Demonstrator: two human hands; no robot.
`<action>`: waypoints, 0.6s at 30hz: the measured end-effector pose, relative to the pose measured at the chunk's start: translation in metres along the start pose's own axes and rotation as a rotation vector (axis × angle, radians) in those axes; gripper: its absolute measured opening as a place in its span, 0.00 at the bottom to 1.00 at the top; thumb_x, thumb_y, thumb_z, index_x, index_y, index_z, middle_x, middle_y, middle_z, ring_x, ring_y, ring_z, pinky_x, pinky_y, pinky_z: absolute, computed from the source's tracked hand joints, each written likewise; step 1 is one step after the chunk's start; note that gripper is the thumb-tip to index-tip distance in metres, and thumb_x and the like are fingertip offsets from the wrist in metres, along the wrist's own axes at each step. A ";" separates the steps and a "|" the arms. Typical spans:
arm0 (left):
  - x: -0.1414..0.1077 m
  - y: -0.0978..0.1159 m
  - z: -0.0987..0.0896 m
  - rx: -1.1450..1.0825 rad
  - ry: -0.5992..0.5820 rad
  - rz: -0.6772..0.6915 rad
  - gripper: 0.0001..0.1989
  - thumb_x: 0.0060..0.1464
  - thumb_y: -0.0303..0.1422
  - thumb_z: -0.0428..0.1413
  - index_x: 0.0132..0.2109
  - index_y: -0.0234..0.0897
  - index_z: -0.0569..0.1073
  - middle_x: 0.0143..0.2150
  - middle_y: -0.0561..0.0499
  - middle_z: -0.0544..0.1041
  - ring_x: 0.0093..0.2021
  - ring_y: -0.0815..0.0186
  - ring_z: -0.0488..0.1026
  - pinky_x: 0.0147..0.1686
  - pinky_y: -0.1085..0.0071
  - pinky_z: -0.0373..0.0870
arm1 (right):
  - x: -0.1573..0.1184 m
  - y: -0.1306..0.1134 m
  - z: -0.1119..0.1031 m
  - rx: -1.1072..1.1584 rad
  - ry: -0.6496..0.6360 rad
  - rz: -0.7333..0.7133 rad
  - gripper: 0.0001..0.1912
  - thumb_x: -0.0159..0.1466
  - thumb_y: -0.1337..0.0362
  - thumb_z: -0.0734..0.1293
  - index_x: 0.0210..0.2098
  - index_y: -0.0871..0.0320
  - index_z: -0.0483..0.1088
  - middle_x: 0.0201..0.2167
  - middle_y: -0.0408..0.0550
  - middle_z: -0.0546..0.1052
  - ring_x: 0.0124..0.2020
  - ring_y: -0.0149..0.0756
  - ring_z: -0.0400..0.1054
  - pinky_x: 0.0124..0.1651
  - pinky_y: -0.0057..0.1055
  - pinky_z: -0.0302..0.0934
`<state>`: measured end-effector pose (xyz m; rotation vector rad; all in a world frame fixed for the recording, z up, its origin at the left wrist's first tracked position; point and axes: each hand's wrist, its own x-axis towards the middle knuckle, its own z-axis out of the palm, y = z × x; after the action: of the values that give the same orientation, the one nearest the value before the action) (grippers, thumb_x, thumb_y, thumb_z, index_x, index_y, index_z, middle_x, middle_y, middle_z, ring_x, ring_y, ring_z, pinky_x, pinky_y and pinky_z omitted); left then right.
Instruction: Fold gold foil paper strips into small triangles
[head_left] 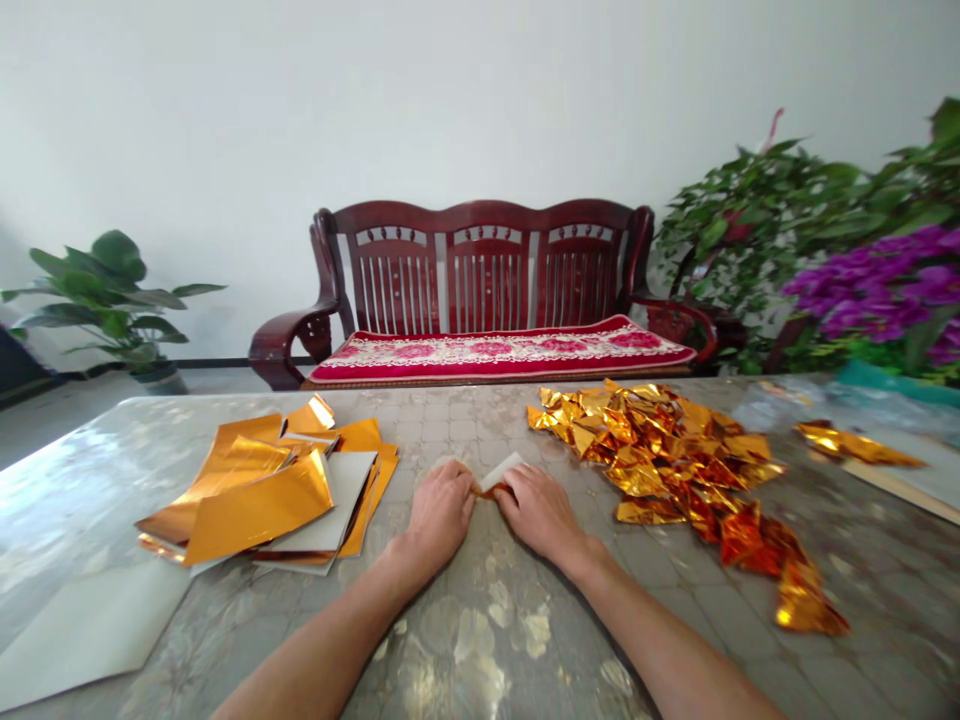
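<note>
Between my two hands, at the middle of the table, is a small partly folded paper [501, 472], with a pale side up and a gold edge below. My left hand [442, 505] has its fingers closed on the paper's left end. The right end is gripped by my right hand [538, 508], fingers curled over it. To the left lies a loose stack of gold foil sheets [259, 505] with pale backs. On the right spreads a pile of folded gold foil pieces [660, 450].
A pale sheet [97, 625] lies at the table's left front. A gold piece [859, 444] and clear plastic [787, 400] are at the far right of the table [465, 620]. Beyond stand a wooden bench [487, 270], a potted plant [112, 300] and purple flowers [877, 280].
</note>
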<state>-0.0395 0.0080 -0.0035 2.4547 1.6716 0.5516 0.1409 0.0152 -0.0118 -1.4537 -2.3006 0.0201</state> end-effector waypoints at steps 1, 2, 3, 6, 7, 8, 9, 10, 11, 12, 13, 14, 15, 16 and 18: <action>0.000 0.000 0.000 -0.006 0.003 -0.006 0.08 0.59 0.26 0.51 0.35 0.38 0.74 0.42 0.47 0.74 0.44 0.61 0.71 0.46 0.67 0.66 | 0.000 0.000 0.000 -0.001 0.001 0.003 0.07 0.68 0.65 0.61 0.34 0.55 0.70 0.36 0.48 0.76 0.40 0.41 0.69 0.41 0.35 0.58; -0.001 0.000 0.001 -0.014 0.006 -0.012 0.08 0.58 0.25 0.51 0.35 0.38 0.74 0.42 0.48 0.74 0.44 0.61 0.71 0.46 0.67 0.66 | 0.001 0.000 0.000 -0.001 -0.001 0.006 0.07 0.68 0.65 0.61 0.34 0.55 0.70 0.36 0.48 0.77 0.40 0.41 0.69 0.40 0.35 0.58; -0.001 0.000 0.001 -0.023 0.009 -0.016 0.08 0.57 0.25 0.51 0.35 0.38 0.74 0.42 0.48 0.74 0.44 0.61 0.71 0.46 0.67 0.66 | 0.001 0.000 0.000 0.000 -0.005 0.009 0.07 0.67 0.65 0.62 0.34 0.55 0.70 0.36 0.48 0.77 0.40 0.41 0.69 0.40 0.34 0.57; 0.000 -0.001 0.001 -0.053 0.017 -0.020 0.08 0.56 0.25 0.51 0.35 0.38 0.74 0.41 0.48 0.74 0.45 0.61 0.71 0.46 0.67 0.66 | 0.002 0.000 0.000 0.017 -0.016 0.022 0.06 0.67 0.66 0.62 0.34 0.55 0.70 0.36 0.48 0.77 0.39 0.40 0.69 0.40 0.33 0.57; 0.000 -0.001 0.001 -0.061 0.018 -0.024 0.07 0.56 0.25 0.52 0.35 0.38 0.74 0.41 0.48 0.75 0.45 0.61 0.71 0.46 0.67 0.66 | 0.002 0.001 0.000 0.025 -0.017 0.026 0.06 0.66 0.66 0.63 0.34 0.55 0.70 0.36 0.47 0.77 0.39 0.40 0.69 0.40 0.33 0.57; 0.000 -0.001 0.001 -0.066 0.018 -0.029 0.07 0.55 0.25 0.52 0.35 0.38 0.74 0.41 0.48 0.75 0.44 0.62 0.71 0.46 0.68 0.65 | 0.002 0.001 0.000 0.031 -0.018 0.030 0.05 0.66 0.65 0.63 0.34 0.55 0.70 0.36 0.47 0.77 0.40 0.40 0.69 0.40 0.33 0.56; 0.000 0.000 0.001 -0.070 0.019 -0.034 0.07 0.55 0.25 0.52 0.34 0.38 0.74 0.40 0.48 0.75 0.44 0.62 0.71 0.46 0.68 0.65 | 0.002 0.001 0.000 0.035 -0.018 0.034 0.05 0.66 0.65 0.63 0.34 0.55 0.70 0.36 0.47 0.77 0.40 0.39 0.69 0.40 0.32 0.56; 0.000 0.000 0.000 -0.071 0.019 -0.039 0.07 0.55 0.25 0.52 0.34 0.38 0.74 0.40 0.48 0.75 0.44 0.62 0.71 0.46 0.68 0.65 | 0.002 0.001 0.000 0.039 -0.021 0.036 0.05 0.66 0.65 0.63 0.34 0.55 0.70 0.36 0.47 0.77 0.40 0.39 0.69 0.39 0.32 0.56; 0.001 0.000 0.000 -0.070 0.019 -0.042 0.06 0.55 0.25 0.53 0.34 0.38 0.74 0.40 0.48 0.75 0.44 0.62 0.71 0.46 0.69 0.65 | 0.003 0.001 0.000 0.042 -0.024 0.037 0.06 0.66 0.66 0.63 0.34 0.55 0.70 0.36 0.47 0.77 0.39 0.39 0.69 0.39 0.32 0.56; 0.001 0.001 -0.001 -0.068 0.019 -0.044 0.06 0.55 0.26 0.53 0.34 0.38 0.74 0.40 0.48 0.75 0.44 0.62 0.72 0.46 0.69 0.65 | 0.003 0.001 -0.001 0.042 -0.028 0.040 0.06 0.66 0.66 0.62 0.34 0.55 0.71 0.36 0.47 0.77 0.39 0.39 0.69 0.39 0.32 0.55; 0.001 0.001 -0.001 -0.064 0.019 -0.045 0.06 0.56 0.26 0.53 0.34 0.38 0.74 0.40 0.49 0.75 0.44 0.62 0.72 0.46 0.69 0.65 | 0.003 0.000 -0.001 0.040 -0.030 0.045 0.06 0.66 0.66 0.62 0.34 0.55 0.71 0.36 0.46 0.77 0.39 0.38 0.69 0.39 0.32 0.55; 0.001 0.002 -0.001 -0.056 0.020 -0.047 0.05 0.56 0.27 0.54 0.34 0.38 0.74 0.39 0.49 0.75 0.44 0.62 0.72 0.45 0.69 0.65 | 0.003 -0.001 -0.001 0.036 -0.033 0.051 0.06 0.66 0.66 0.62 0.34 0.55 0.71 0.35 0.46 0.77 0.39 0.38 0.69 0.39 0.32 0.55; 0.001 0.003 -0.001 -0.047 0.023 -0.051 0.05 0.57 0.29 0.54 0.34 0.38 0.74 0.39 0.49 0.75 0.44 0.62 0.72 0.45 0.69 0.64 | 0.004 -0.002 -0.002 0.029 -0.037 0.061 0.06 0.66 0.66 0.62 0.34 0.55 0.71 0.35 0.46 0.77 0.39 0.38 0.69 0.39 0.32 0.55; 0.001 0.003 -0.001 -0.035 0.028 -0.057 0.06 0.58 0.30 0.54 0.33 0.38 0.74 0.39 0.49 0.75 0.43 0.62 0.72 0.44 0.69 0.64 | 0.004 -0.003 -0.002 0.021 -0.043 0.074 0.07 0.66 0.66 0.62 0.33 0.55 0.71 0.35 0.47 0.77 0.38 0.38 0.69 0.38 0.32 0.55; 0.001 0.005 0.000 -0.006 0.039 -0.069 0.07 0.60 0.32 0.54 0.33 0.38 0.74 0.38 0.49 0.75 0.43 0.61 0.72 0.44 0.68 0.64 | 0.005 -0.004 -0.002 0.009 -0.057 0.097 0.07 0.66 0.66 0.62 0.33 0.55 0.70 0.35 0.47 0.77 0.38 0.38 0.69 0.38 0.32 0.54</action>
<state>-0.0348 0.0069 -0.0022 2.3862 1.7591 0.5989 0.1367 0.0169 -0.0074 -1.5786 -2.2692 0.1011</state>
